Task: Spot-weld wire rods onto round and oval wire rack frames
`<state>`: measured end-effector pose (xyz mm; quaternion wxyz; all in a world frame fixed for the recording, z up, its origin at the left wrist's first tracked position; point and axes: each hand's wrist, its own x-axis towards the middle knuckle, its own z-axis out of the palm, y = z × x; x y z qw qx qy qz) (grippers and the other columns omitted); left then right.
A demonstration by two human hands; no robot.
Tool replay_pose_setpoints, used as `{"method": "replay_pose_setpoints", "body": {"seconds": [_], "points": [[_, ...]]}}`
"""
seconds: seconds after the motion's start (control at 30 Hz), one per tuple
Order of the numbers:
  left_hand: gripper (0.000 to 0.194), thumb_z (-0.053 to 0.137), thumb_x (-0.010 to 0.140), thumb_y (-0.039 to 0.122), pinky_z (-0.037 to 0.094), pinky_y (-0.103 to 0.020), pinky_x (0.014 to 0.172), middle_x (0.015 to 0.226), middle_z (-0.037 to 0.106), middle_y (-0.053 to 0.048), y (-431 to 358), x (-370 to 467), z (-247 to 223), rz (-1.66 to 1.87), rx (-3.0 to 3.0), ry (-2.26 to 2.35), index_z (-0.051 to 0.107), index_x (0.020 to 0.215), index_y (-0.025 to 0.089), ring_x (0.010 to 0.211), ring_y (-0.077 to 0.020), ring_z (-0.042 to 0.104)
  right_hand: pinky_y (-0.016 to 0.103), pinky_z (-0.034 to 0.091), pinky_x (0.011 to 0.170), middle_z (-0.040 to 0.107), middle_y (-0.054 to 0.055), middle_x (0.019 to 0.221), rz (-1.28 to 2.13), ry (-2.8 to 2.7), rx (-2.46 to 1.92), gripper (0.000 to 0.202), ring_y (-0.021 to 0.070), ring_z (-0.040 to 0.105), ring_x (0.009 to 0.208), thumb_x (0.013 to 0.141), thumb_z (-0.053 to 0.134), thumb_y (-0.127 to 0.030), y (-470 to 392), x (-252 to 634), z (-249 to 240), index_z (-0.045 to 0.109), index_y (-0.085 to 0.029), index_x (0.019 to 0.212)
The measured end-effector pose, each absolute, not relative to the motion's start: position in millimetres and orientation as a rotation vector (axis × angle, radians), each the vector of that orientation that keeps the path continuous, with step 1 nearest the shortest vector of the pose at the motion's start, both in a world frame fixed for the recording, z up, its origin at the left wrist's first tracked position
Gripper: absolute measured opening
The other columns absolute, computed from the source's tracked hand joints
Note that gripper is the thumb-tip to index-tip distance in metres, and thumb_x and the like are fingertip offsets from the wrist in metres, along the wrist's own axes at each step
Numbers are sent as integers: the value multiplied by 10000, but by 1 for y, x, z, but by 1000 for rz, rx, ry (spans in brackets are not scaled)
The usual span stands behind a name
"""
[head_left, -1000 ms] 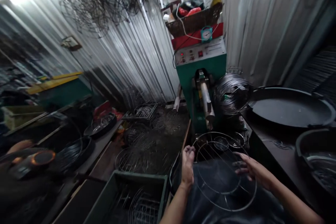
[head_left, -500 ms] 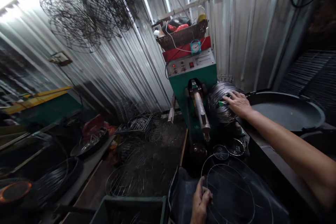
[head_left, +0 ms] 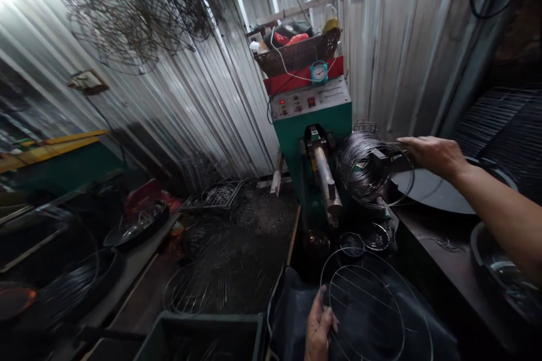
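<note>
My left hand [head_left: 319,324] is closed on the left edge of a round wire rack [head_left: 367,266], which has an outer ring, an inner ring and thin cross wires. The rack lies over the dark apron on my lap. My right hand [head_left: 438,155] is raised at the right, its fingertips pinched on a thin wire ring [head_left: 414,172]. That ring stands out from a thick bundle of wire rings [head_left: 358,166] hung beside the green machine [head_left: 290,135]. A metal electrode arm [head_left: 325,177] juts from the machine toward me.
A large dark round pan [head_left: 436,189] rests on the right bench, with a bowl of metal pieces [head_left: 476,242] nearer me. A green crate [head_left: 212,318] stands at the lower left. Loose wire parts [head_left: 220,194] cover the left surface. A basket [head_left: 298,52] sits on the machine.
My right hand has moved right, off the face of the ring bundle, drawing one wire ring outward. My left hand still holds the rack, almost unmoved. The view has shifted slightly.
</note>
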<state>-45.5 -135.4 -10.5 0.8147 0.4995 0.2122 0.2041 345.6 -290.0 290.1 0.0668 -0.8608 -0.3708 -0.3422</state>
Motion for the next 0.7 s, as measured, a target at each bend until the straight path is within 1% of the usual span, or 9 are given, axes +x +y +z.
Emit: {"method": "replay_pose_setpoints", "body": {"seconds": [0.07, 0.13, 0.17, 0.23, 0.3, 0.37, 0.47, 0.57, 0.7], "points": [[729, 636, 711, 512, 328, -225, 600, 562, 501, 15, -136, -46, -6, 445, 1063, 449, 459, 1308, 134, 534, -85, 420, 298, 434, 636, 682, 95, 995, -841, -1176, -2438, 374, 209, 623, 803, 878, 372, -351, -301, 335, 259, 628, -214, 1114], [696, 626, 734, 486, 344, -227, 641, 579, 501, 14, -138, -50, 1, 459, 1050, 482, 457, 1308, 131, 566, -90, 439, 309, 469, 760, 691, 73, 966, -388, -1280, -2277, 352, 208, 634, 823, 824, 421, -400, -310, 310, 212, 671, -241, 1014], [672, 613, 752, 468, 351, -227, 660, 591, 501, 13, -139, -52, 5, 459, 1043, 503, 452, 1311, 131, 586, -94, 449, 312, 466, 810, 692, 58, 968, -126, -1269, -2223, 344, 218, 634, 858, 799, 444, -424, -315, 292, 186, 683, -266, 990], [634, 584, 785, 444, 359, -225, 678, 609, 501, 11, -142, -56, 14, 450, 1029, 546, 442, 1318, 132, 607, -96, 459, 333, 469, 843, 696, 39, 962, 331, -1168, -2122, 335, 254, 632, 907, 735, 500, -470, -325, 253, 132, 706, -308, 942], [634, 578, 788, 442, 365, -222, 669, 615, 505, 10, -144, -58, 21, 435, 1020, 571, 436, 1321, 130, 605, -96, 459, 367, 449, 908, 682, 16, 1021, 531, -990, -2008, 356, 280, 606, 992, 725, 495, -507, -335, 215, 88, 702, -343, 964], [646, 589, 779, 440, 371, -219, 671, 609, 503, 12, -147, -58, 26, 425, 1012, 583, 433, 1324, 129, 606, -97, 463, 408, 426, 940, 676, 21, 1039, 591, -884, -2004, 378, 299, 594, 1016, 717, 488, -531, -345, 189, 59, 705, -341, 961], [645, 595, 776, 433, 375, -216, 672, 599, 495, 15, -149, -58, 31, 429, 1003, 580, 436, 1321, 126, 613, -97, 467, 438, 403, 954, 675, 38, 1048, 633, -847, -2082, 386, 298, 586, 1021, 721, 494, -496, -357, 176, 41, 698, -302, 986], [642, 593, 775, 434, 369, -208, 636, 593, 491, 17, -152, -59, 35, 441, 1016, 586, 442, 1315, 122, 594, -93, 451, 390, 392, 975, 660, 35, 1092, 634, -859, -2052, 381, 262, 575, 1054, 754, 486, -439, -365, 178, 39, 676, -268, 1037], [658, 601, 762, 448, 340, -190, 569, 587, 487, 18, -155, -63, 37, 439, 1022, 640, 441, 1311, 121, 591, -96, 448, 330, 363, 1013, 615, 21, 1184, 479, -825, -2073, 412, 223, 535, 1132, 801, 451, -388, -363, 183, 52, 621, -227, 1140]]}}
